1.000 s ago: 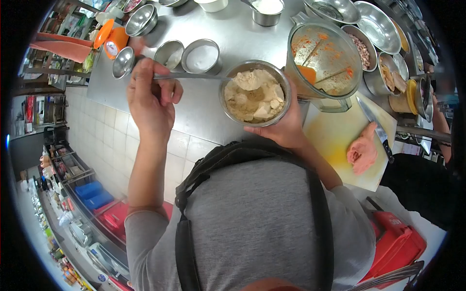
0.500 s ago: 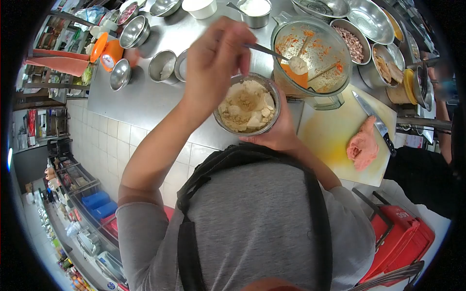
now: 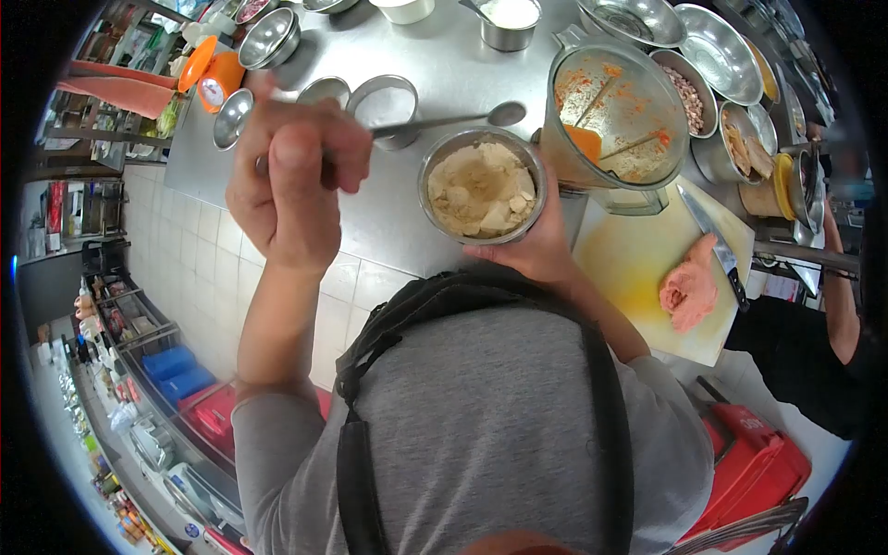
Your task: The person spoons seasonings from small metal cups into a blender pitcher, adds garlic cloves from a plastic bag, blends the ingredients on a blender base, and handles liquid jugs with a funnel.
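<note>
My left hand (image 3: 298,166) is raised at the left of the bowl, fingers closed round the handle of a metal spoon (image 3: 506,114). The spoon's head looks bare and points right, just above the bowl's far rim. Beneath it, my right hand (image 3: 539,240) grips a steel bowl (image 3: 425,199) from the right and below. Pale beige powder (image 3: 483,190) with lumps and a hollow in the middle fills much of this bowl. Right beside it stands a clear blender jug (image 3: 618,116), its walls smeared with orange bits.
A cutting board (image 3: 629,250) carries a knife (image 3: 712,245) and a pink lump of raw meat (image 3: 689,287). Steel bowls (image 3: 270,39), an orange scale (image 3: 220,79) and a container of white powder (image 3: 509,28) stand on the steel table (image 3: 370,217). A person's arm (image 3: 840,296) shows at the right.
My left hand has swung left and nearer the camera, drawing the spoon back from over the blender jug. The heap of powder on the spoon is gone. The view has shifted slightly.
</note>
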Available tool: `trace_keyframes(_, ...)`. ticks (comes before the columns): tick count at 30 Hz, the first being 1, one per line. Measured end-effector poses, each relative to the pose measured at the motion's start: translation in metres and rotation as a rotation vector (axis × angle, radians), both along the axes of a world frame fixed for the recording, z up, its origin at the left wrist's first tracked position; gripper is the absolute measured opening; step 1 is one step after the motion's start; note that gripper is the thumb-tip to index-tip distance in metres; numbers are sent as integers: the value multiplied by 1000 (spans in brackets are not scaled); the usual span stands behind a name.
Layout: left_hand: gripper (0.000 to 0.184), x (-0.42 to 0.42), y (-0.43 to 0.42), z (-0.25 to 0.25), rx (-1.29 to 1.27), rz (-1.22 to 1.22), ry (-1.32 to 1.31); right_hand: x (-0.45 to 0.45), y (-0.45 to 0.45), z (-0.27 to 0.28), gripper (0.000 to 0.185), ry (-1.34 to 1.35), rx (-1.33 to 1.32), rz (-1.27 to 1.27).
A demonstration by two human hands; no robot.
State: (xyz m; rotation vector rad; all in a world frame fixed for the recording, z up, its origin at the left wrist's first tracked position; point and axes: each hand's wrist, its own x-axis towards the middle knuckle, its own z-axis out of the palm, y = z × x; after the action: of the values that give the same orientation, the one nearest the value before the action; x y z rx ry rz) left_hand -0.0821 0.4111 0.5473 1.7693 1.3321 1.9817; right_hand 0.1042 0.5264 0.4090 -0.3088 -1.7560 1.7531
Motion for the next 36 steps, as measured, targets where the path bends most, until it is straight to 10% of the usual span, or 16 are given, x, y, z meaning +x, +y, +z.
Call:
trace_keyframes(6,22,14,-31,-24,-213,233,444,-1,-1,8,114,-32,141,12)
trace_keyframes(18,23,27,-49,-48,-190,235,467,-9,-7,-9,109,-156,102,-47)
trace_keyframes(36,32,15,-105,-80,-259,674,-109,-157,41,-122,70,-153,189,-538)
